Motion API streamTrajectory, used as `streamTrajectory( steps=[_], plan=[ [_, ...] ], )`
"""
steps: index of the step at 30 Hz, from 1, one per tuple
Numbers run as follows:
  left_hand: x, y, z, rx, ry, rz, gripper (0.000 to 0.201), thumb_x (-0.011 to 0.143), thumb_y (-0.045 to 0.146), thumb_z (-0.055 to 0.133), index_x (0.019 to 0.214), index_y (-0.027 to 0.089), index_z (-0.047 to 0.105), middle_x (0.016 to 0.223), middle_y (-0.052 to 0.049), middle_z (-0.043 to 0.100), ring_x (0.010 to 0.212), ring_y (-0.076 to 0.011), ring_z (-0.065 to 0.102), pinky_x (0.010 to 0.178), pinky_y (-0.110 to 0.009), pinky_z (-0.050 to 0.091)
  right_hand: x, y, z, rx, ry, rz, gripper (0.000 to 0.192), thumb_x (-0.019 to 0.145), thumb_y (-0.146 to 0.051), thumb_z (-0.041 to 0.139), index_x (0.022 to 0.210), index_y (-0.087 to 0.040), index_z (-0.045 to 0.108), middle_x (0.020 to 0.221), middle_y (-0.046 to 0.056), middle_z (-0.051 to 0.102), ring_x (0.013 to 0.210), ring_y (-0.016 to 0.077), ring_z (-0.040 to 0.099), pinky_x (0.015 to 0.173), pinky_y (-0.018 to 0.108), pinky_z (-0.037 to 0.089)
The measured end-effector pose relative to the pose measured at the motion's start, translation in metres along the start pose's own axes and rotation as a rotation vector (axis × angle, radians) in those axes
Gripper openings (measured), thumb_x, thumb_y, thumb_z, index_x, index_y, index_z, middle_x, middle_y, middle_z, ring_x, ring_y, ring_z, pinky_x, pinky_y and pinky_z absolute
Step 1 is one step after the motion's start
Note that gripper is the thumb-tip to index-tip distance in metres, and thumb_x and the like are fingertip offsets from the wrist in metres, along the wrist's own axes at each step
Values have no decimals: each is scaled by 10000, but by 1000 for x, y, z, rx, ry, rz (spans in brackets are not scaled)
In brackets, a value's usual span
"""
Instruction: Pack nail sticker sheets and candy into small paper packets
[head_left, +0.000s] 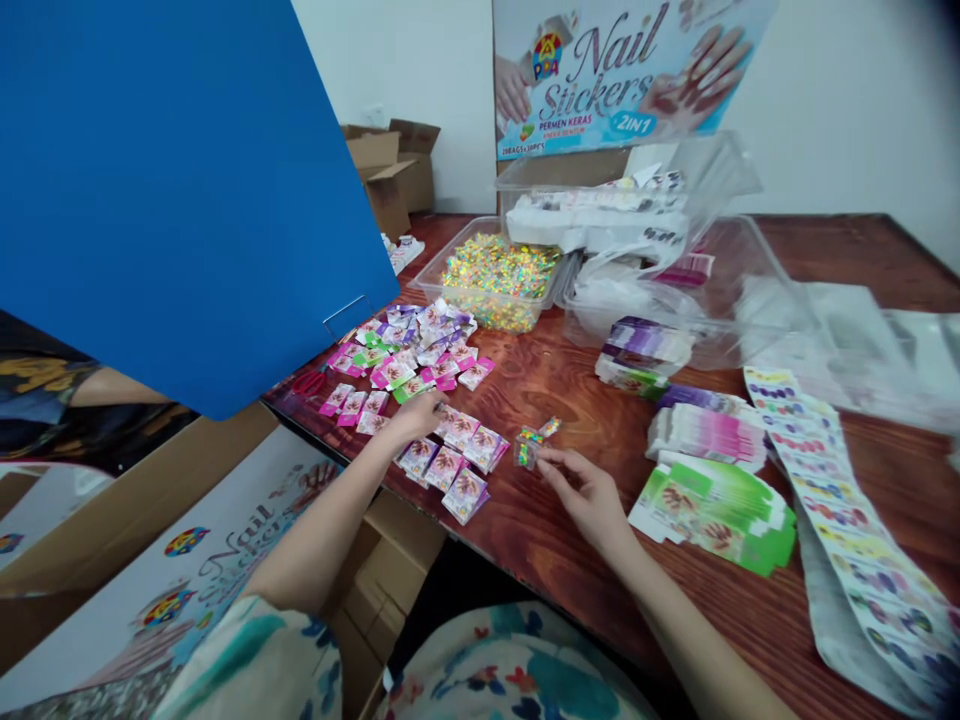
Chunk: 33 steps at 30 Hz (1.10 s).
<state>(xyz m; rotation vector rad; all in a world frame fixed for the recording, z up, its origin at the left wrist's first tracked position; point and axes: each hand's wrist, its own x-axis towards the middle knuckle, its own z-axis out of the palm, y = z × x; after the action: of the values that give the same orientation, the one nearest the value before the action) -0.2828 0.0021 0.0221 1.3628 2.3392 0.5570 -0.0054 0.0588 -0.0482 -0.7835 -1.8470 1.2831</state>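
While a large blue board [180, 190] fills the upper left, the left hand [416, 412] rests on the brown wooden surface [570, 380] among small pink, purple and green printed paper packets [450, 462], its fingers curled down onto one; whether they grip it I cannot tell. Just right of these, the right hand [589, 492] pinches a small clear sachet of multicoloured candy [531, 446] between narrow fingers, just above the surface. Behind stands a clear plastic tub of multicoloured candy [495, 280]. Further right lie stacked green flat cartons [720, 505] and a long white nail-sticker sheet [840, 500].

Left hand [418, 412] lies palm-down (arm outstretched); right hand [589, 492] pinches, fingers curled.
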Motion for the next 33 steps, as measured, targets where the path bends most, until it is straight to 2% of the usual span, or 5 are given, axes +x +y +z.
streamTrajectory(
  steps=[10, 13, 17, 25, 33],
  plan=[
    [40, -21, -44, 343, 240, -215, 279, 786, 171, 615, 1061, 154, 660, 1113, -162, 658, 1120, -329, 573, 935, -401, 431, -4, 10, 0, -84, -33, -70, 252, 876, -386, 565, 950, -203, 723, 875, 78, 740, 792, 221, 691, 754, 347, 550],
    [45, -27, -45, 390, 210, -217, 202, 722, 267, 728, 896, 169, 698, 1016, -139, 677, 1109, -338, 570, 945, -405, 431, -5, 5, 0, -115, -45, -111, 224, 884, -345, 557, 945, -204, 720, 881, 76, 741, 792, 213, 695, 748, 326, 551],
    [49, -18, -36, 411, 306, -139, 324, 857, 424, 582, 1053, 178, 659, 1193, -159, 601, 1227, -335, 474, 1022, -418, 370, -5, 7, -1, -152, -53, -123, 218, 891, -326, 546, 959, -211, 719, 883, 71, 743, 791, 212, 701, 735, 316, 552],
    [82, 4, -23, 95, 309, -85, 240, 730, 299, 736, 904, 164, 639, 990, -103, 674, 1077, -286, 560, 955, -376, 411, -5, 11, -1, -172, -43, -97, 242, 892, -366, 542, 952, -212, 720, 899, 71, 751, 807, 226, 704, 750, 338, 550],
    [60, 9, -56, -275, 286, -120, 140, 799, 285, 559, 835, 150, 561, 731, -24, 611, 689, -153, 611, 721, -327, 527, 12, 8, -20, -392, 18, -139, 292, 932, -364, 474, 1034, -235, 716, 981, 90, 714, 918, 257, 661, 854, 413, 524]
  ],
)
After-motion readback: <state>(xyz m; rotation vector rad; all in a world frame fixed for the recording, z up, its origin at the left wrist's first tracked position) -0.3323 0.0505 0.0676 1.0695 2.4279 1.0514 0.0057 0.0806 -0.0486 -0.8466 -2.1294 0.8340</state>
